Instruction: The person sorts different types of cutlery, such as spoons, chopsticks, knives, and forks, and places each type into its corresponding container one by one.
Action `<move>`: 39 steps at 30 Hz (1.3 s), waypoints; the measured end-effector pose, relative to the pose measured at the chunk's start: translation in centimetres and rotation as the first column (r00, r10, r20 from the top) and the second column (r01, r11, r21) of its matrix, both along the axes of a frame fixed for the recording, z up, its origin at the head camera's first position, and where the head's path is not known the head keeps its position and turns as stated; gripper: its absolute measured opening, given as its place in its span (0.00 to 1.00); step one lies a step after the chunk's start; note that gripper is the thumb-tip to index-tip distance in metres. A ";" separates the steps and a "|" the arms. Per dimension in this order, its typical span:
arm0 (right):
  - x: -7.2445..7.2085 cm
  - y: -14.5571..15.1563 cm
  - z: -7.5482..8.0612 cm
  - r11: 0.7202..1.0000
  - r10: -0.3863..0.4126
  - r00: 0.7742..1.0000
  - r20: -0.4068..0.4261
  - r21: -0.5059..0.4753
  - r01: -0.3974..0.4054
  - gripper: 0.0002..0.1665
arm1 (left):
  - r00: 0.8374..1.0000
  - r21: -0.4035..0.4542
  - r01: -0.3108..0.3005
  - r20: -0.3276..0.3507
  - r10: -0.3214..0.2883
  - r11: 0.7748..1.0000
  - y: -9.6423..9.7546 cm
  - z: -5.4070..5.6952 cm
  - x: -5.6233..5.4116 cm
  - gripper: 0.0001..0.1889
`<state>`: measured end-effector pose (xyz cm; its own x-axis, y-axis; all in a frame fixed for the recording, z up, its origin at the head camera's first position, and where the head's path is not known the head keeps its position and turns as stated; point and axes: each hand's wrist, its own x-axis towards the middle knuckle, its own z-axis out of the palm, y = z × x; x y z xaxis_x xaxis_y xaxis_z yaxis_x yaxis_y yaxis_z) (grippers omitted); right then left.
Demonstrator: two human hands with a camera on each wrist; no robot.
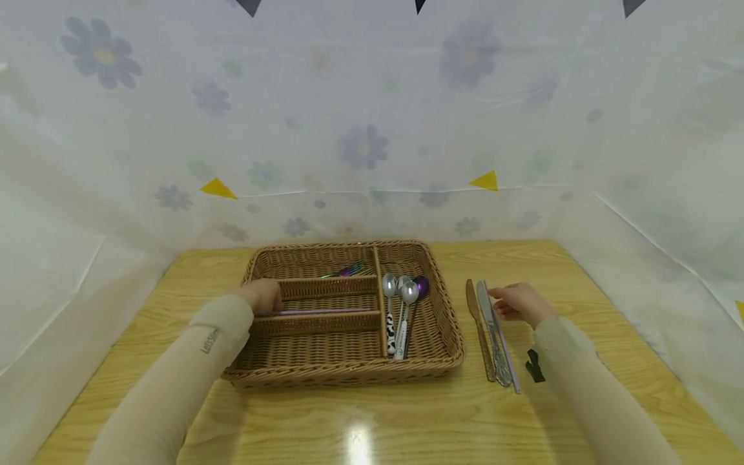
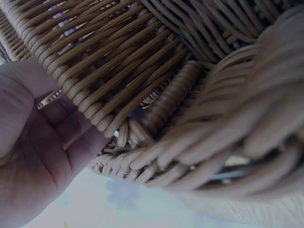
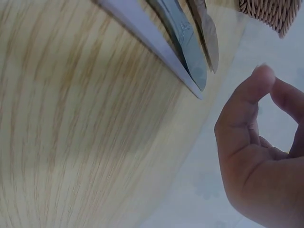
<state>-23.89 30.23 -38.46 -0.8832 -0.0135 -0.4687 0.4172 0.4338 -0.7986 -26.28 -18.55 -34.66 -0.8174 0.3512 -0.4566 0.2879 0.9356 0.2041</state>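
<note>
My left hand (image 1: 264, 297) reaches into the narrow middle compartment of the wicker basket (image 1: 349, 373), at its left end. A slim lavender utensil (image 1: 325, 312) runs from beside that hand along the divider. In the left wrist view the fingers pass behind a woven divider (image 2: 90, 66) and their tips are hidden, so I cannot tell whether they grip the utensil. My right hand (image 1: 520, 302) hovers beside a lavender knife (image 1: 508, 355), with thumb and finger bent toward each other and nothing between them. A silver knife (image 1: 494, 336) and a brown knife (image 1: 479, 329) lie alongside it.
Several spoons (image 1: 409, 292), one of them purple (image 1: 421, 285), lie in the basket's right compartment. A rainbow-coloured fork (image 1: 349, 270) lies in the back compartment. A small black object (image 1: 533, 366) shows near the right sleeve. A flowered curtain (image 1: 360, 148) surrounds the wooden table (image 1: 290, 426).
</note>
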 end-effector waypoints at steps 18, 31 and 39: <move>0.4 2.0 -2.8 0.914 0.174 0.982 -0.074 0.384 -0.133 0.20 | 0.995 0.007 -0.015 -0.099 0.016 1.000 0.9 0.1 0.5 0.20; 0.8 1.5 -3.1 0.818 0.235 0.966 -0.111 0.560 -0.135 0.19 | 0.993 0.040 -0.036 -0.115 0.041 0.999 2.4 0.6 1.0 0.23; 0.4 1.5 -2.6 0.834 0.244 0.961 -0.132 0.533 -0.138 0.20 | 0.995 0.083 -0.029 -0.093 0.037 0.996 3.2 0.7 1.0 0.22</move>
